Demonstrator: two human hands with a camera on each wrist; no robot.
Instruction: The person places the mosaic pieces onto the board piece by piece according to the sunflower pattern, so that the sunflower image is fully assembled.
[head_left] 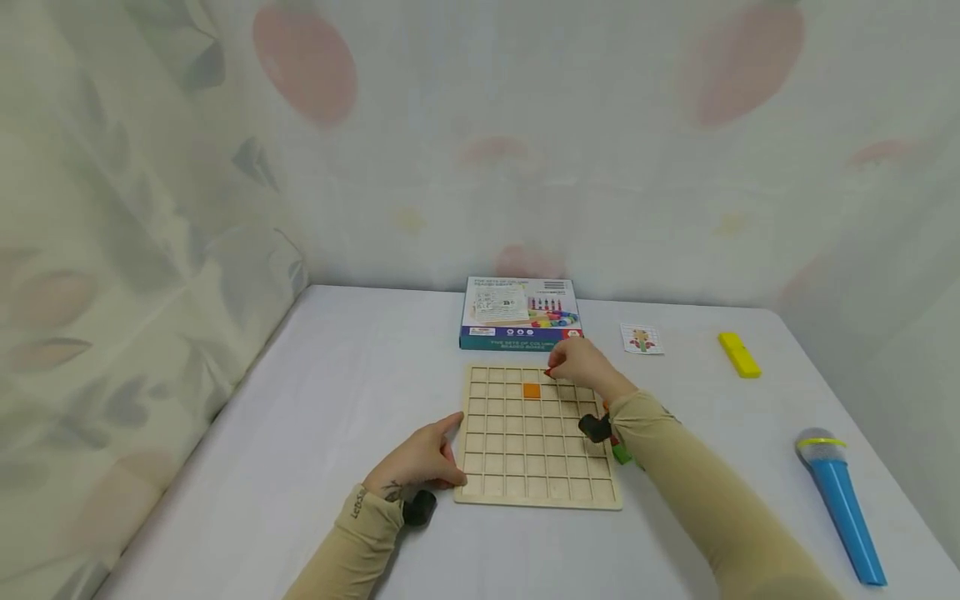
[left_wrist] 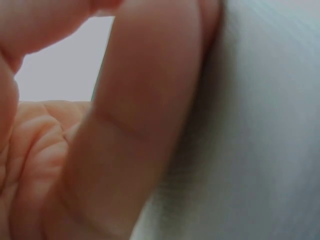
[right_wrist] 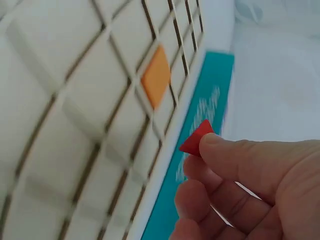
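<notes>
A wooden grid board [head_left: 495, 492] lies flat on the table. One orange square tile [head_left: 532, 391] fills a cell in its upper part. My right hand [head_left: 585, 367] is over the board's far right corner and pinches a red triangular tile [right_wrist: 197, 137] between thumb and fingers, held just above the surface. My left hand [head_left: 420, 457] rests at the board's left edge, its index finger and thumb spread apart and touching that side. In the left wrist view the fingers fill most of the picture, so their contact is hidden.
Behind the board lies a boxed set [head_left: 521, 340] with a paper on top. A small picture card [head_left: 642, 339], a yellow bar [head_left: 739, 355] and a blue toy microphone [head_left: 847, 512] are to the right. Green pieces [head_left: 622, 453] lie partly under the right sleeve.
</notes>
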